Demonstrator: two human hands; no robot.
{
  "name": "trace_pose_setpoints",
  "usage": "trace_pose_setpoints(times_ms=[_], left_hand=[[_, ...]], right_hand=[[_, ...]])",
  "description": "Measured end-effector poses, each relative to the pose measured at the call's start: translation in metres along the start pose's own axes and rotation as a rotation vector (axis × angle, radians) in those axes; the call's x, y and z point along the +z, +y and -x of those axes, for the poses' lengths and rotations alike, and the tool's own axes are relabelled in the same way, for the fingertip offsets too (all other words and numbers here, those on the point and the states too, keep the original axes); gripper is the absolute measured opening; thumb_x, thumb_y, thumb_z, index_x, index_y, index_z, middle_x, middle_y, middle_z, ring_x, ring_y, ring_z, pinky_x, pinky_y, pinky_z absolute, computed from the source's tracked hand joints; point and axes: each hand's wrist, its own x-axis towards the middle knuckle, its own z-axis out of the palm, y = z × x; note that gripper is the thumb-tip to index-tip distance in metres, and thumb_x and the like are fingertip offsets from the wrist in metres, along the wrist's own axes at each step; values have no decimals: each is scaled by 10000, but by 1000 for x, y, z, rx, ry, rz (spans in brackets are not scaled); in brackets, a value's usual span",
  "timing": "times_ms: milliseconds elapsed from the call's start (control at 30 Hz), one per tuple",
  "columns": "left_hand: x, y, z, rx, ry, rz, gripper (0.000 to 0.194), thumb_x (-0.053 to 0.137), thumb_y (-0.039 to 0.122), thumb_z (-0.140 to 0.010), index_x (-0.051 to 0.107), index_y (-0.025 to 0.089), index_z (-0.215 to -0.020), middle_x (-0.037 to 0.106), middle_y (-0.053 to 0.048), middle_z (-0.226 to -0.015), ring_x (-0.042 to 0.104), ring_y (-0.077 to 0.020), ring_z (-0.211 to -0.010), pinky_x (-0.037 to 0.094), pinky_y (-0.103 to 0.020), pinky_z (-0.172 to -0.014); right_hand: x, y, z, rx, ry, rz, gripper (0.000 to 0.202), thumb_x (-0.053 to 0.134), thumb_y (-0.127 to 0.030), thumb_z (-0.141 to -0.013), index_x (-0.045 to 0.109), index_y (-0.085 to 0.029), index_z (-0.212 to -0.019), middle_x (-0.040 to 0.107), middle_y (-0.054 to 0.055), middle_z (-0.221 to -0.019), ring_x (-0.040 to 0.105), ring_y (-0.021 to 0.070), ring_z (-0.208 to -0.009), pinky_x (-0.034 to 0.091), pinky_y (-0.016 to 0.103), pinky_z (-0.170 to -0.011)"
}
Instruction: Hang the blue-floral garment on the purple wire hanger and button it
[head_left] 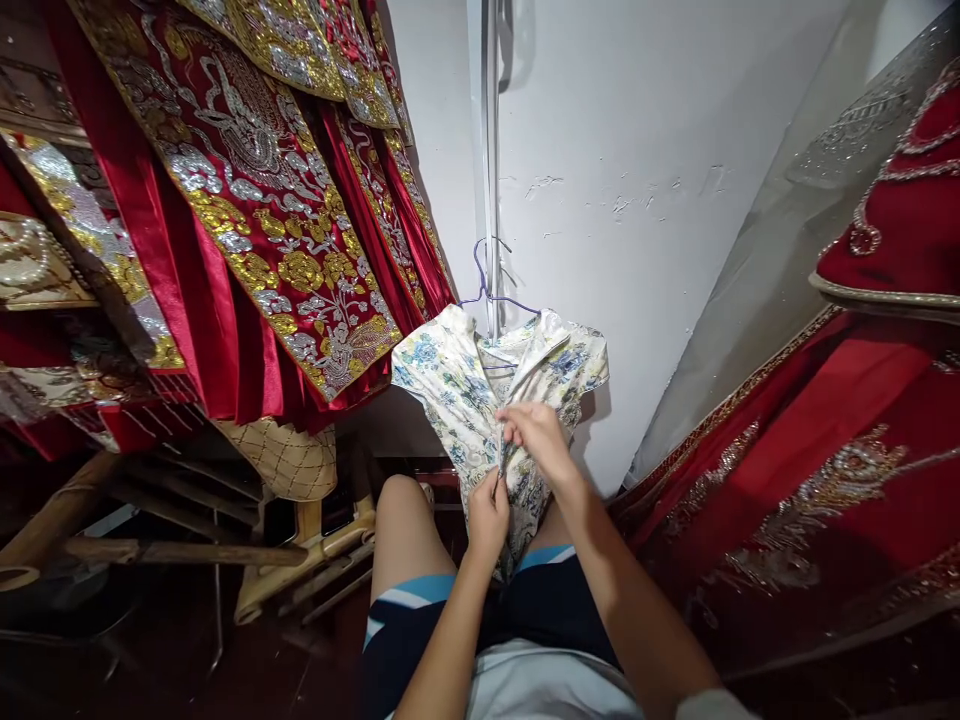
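Note:
A white floral shirt (450, 375) with blue and green flowers hangs in front of me on a thin purple wire hanger (513, 301). The collar lies open in a V, with part of the hanger showing inside it. My right hand (534, 432) pinches the front edge of the shirt below the collar. Lower down, my left hand (489, 512) is closed on the same front edge, thumb on top. The shirt's lower end drops between my knees. Any button or fastener under my fingers is too small to make out.
Red gowns with gold and silver sequins (300, 250) hang at the left, above a bamboo frame (187, 552). Another red beaded gown (810, 480) stands close on the right beside sheer grey fabric (750, 260). A pale pole (491, 150) runs up the white wall (637, 130).

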Motion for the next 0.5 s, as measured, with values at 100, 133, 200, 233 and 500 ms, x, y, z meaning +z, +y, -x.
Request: trace_pose_setpoints(times_ms=[100,133,200,233,500], left_hand=[[-1,-9,0,22,-52,-96,312,354,346,-961,551,232,-747,486,-21,-601,480,-197,-571,374,-310,-599],[-1,-11,0,39,-65,-127,311,349,328,-962,536,233,-733,486,-21,-601,481,-195,-571,364,-308,-597],[-3,-13,0,83,-101,-198,290,358,275,-950,520,234,-713,519,-33,-624,517,-204,-600,357,-307,-607],[-4,-13,-1,106,-135,-241,280,363,245,-942,524,234,-713,540,-41,-639,542,-211,-619,359,-307,-613],[-56,43,-68,317,-122,-143,317,496,382,-961,649,215,-1183,713,-98,-982,663,-252,-920,468,-339,-833]], right_hand=[[1,-43,-50,-37,39,-49,117,683,-226,-737,686,-151,-648,618,2,-552,453,59,-437,313,174,-397],[4,-57,-64,-47,60,-85,109,668,-192,-738,680,-143,-641,608,-1,-541,444,52,-427,298,169,-384],[12,-81,-84,-82,96,-130,117,631,-156,-738,662,-133,-628,579,-13,-503,408,40,-392,254,169,-356],[15,-89,-89,-104,105,-135,125,616,-153,-738,653,-130,-621,568,-18,-484,395,37,-379,244,170,-350],[15,-82,-76,-188,-52,-31,142,584,-231,-760,650,-137,-676,569,-23,-436,418,51,-344,258,170,-369]])
